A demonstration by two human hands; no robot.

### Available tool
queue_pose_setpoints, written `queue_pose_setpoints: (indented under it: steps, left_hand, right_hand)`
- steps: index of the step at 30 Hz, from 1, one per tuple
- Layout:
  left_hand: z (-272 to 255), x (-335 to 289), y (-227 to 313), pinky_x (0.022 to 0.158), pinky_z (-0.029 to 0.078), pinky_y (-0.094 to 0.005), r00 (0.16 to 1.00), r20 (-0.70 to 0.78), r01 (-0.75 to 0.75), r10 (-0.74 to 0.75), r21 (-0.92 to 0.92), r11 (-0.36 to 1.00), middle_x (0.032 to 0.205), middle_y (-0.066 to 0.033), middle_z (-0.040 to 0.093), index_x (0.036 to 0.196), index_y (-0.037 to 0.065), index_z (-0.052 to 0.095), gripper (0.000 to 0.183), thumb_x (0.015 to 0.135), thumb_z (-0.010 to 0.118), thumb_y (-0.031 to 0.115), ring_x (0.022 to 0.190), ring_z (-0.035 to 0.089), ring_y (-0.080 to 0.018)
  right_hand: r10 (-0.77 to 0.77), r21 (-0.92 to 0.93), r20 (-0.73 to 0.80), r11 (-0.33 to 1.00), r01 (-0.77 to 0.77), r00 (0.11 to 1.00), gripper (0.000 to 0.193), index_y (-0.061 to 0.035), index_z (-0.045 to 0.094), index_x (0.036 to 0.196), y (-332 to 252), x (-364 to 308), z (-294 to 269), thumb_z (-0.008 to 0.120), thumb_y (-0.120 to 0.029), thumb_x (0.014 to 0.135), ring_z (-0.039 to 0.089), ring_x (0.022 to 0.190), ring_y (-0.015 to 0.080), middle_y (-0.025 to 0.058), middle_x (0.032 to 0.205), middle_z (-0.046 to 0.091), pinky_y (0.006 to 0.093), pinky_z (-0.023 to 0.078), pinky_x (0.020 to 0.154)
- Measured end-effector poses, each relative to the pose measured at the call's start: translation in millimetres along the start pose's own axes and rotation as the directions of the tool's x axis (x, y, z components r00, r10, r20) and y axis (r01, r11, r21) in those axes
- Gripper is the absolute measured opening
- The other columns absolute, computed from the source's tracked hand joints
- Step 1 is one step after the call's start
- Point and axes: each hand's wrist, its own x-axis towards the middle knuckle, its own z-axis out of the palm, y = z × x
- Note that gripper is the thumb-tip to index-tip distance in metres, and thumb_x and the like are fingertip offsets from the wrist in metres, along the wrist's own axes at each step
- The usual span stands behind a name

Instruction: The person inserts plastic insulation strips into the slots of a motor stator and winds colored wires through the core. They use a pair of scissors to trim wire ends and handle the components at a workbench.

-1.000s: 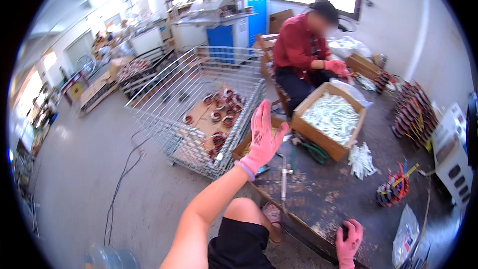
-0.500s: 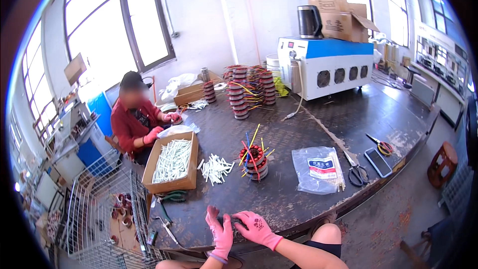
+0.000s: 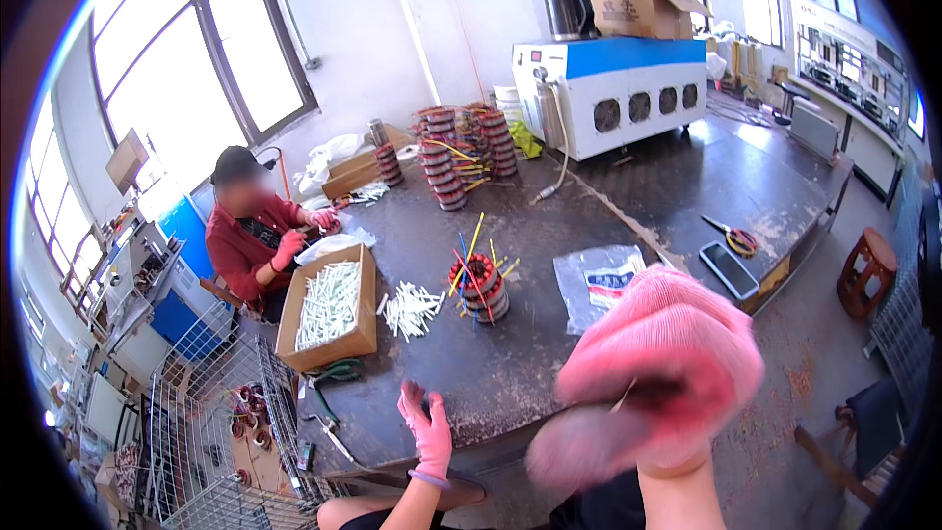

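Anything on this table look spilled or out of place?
Some thin white stick-shaped pieces lie in a loose heap on the dark scuffed table beside the open brown cardboard box of similar ones, possibly spilled.

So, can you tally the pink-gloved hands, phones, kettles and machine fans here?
Wearer's pink-gloved hands, left hand and right hand: 2
Co-worker's pink-gloved hands: 2
Phone: 1
Kettle: 1
Fans on the blue-and-white machine: 4
Total: 10
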Motion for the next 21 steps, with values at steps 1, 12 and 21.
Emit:
queue_pose_setpoints:
  steps: [1, 12, 21]
  left_hand:
    - [10, -1, 6, 0.104, 0.041, -0.0419, 0.999, 0.013, 0.033, -0.033, -0.039, 0.999, 0.137, -0.0187, 0.040, 0.147, 0.000, 0.032, 0.059, 0.097, 0.059, 0.014, 0.121, 0.051, -0.0290]
    - [12, -3, -4, 0.102, 0.042, -0.0403, 0.994, 0.028, 0.108, -0.106, -0.105, 0.989, 0.135, -0.0172, 0.041, 0.145, 0.000, 0.035, 0.057, 0.096, 0.061, 0.014, 0.119, 0.051, -0.0279]
    - [17, 3, 3, 0.103, 0.042, -0.0403, 0.998, -0.009, 0.063, -0.064, -0.117, 0.991, 0.137, -0.0158, 0.040, 0.147, 0.003, 0.034, 0.058, 0.097, 0.060, 0.015, 0.120, 0.052, -0.0272]
  right_hand:
    - [-0.087, -0.054, 0.035, 0.995, 0.089, 0.996, 0.020, -0.0062, 0.067, 0.069, -14, 9, -5, 0.084, -0.015, 0.062, 0.057, 0.058, 0.0125, 0.0042, 0.068, 0.065, 0.0256, 0.041, 0.054]
    - [-0.276, -0.024, 0.103, 0.960, 0.280, 0.955, 0.017, -0.0066, 0.067, 0.080, -37, 12, 13, 0.078, -0.016, 0.070, 0.057, 0.058, 0.0117, 0.0024, 0.072, 0.066, 0.0253, 0.042, 0.055]
    - [-0.318, 0.034, 0.118, 0.948, 0.316, 0.941, 0.016, -0.0070, 0.067, 0.089, -40, -9, 11, 0.073, -0.016, 0.077, 0.057, 0.058, 0.0111, 0.0010, 0.075, 0.066, 0.0250, 0.043, 0.057]
